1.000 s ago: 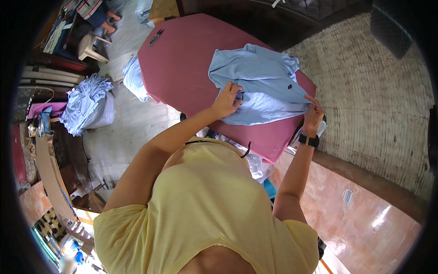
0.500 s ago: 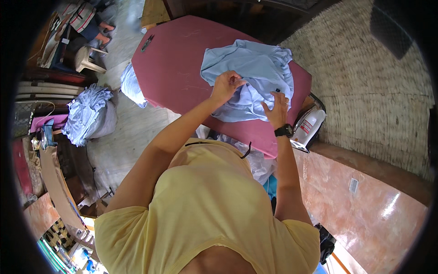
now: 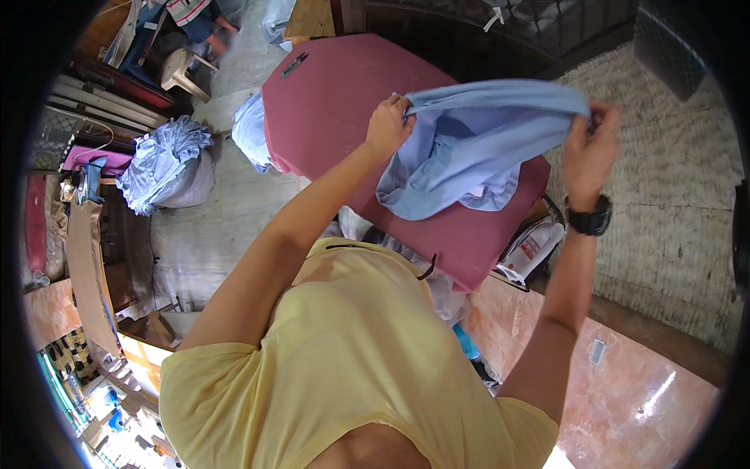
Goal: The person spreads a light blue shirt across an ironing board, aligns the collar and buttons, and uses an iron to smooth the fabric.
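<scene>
Both my hands hold up a light blue cloth garment by its upper edge, above a maroon padded board. My left hand pinches its left corner. At the right end, my right hand grips the edge, fingers partly blurred by motion. The edge is stretched between the hands and the cloth hangs in an open fold, its lower part resting on the board. A small white tag shows on the lower cloth. Thread snips lie at the board's far left.
A white item with a red patch sits in a holder beside the board's right edge. Blue cloth bundles lie on the floor at left. Beyond them are a plastic stool and a seated person's legs. A woven mat extends to the right.
The garment lay crumpled on the board; now its edge is lifted and stretched. My right hand has moved right and taken hold of it. The view has shifted slightly.
</scene>
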{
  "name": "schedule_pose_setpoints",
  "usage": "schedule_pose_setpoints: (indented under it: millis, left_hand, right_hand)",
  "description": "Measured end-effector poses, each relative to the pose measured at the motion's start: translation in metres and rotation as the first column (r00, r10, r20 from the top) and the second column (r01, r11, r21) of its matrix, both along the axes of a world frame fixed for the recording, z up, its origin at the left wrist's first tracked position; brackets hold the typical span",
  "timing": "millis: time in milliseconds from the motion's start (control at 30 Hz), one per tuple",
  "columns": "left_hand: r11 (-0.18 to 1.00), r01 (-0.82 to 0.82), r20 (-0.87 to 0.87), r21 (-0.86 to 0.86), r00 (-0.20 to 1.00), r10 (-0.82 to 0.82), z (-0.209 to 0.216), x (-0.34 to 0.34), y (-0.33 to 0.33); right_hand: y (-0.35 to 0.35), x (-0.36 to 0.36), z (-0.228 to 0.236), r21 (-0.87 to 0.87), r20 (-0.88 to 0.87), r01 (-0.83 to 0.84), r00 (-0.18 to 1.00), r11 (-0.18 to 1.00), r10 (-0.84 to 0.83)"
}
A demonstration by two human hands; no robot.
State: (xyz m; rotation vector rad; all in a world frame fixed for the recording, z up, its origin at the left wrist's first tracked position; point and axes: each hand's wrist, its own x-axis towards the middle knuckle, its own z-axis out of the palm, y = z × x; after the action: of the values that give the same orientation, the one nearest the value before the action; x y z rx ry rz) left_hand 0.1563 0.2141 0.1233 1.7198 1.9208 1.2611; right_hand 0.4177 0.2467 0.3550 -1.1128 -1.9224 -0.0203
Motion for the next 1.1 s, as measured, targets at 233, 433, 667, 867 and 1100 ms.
schedule_pose_setpoints:
  millis: [233, 433, 667, 867, 1100]
  left_hand:
    - [1.0, 0.011, -0.001, 0.009, 1.0, -0.011, 0.009, -0.022, 0.018]
    - [0.984, 0.014, 0.051, -0.18, 0.999, -0.005, -0.045, -0.025, -0.002]
    - [0.885, -0.028, 0.647, -0.465, 0.671, 0.361, -0.039, -0.083, 0.016]
    - [0.961, 0.177, 0.581, 0.213, 0.767, -0.27, 0.128, -0.196, 0.033]
    - [0.569, -0.037, 0.191, 0.821, 0.958, -0.213, 0.369, -0.235, -0.01]
  right_hand:
    - [0.034, -0.003, 0.11, -0.082, -0.397, -0.173, 0.909, 0.981, 0.127]
    - [0.039, 0.003, 0.155, 0.031, -0.45, -0.233, 0.865, 0.972, 0.221]
    - [0.062, 0.056, 0.183, 0.102, -0.282, -0.21, 0.931, 0.972, 0.231]
    - [0.132, 0.133, 0.194, 0.114, -0.341, -0.05, 0.936, 0.992, 0.086]
    - [0.162, 0.123, 0.248, -0.028, -0.183, -0.069, 0.981, 0.997, 0.063]
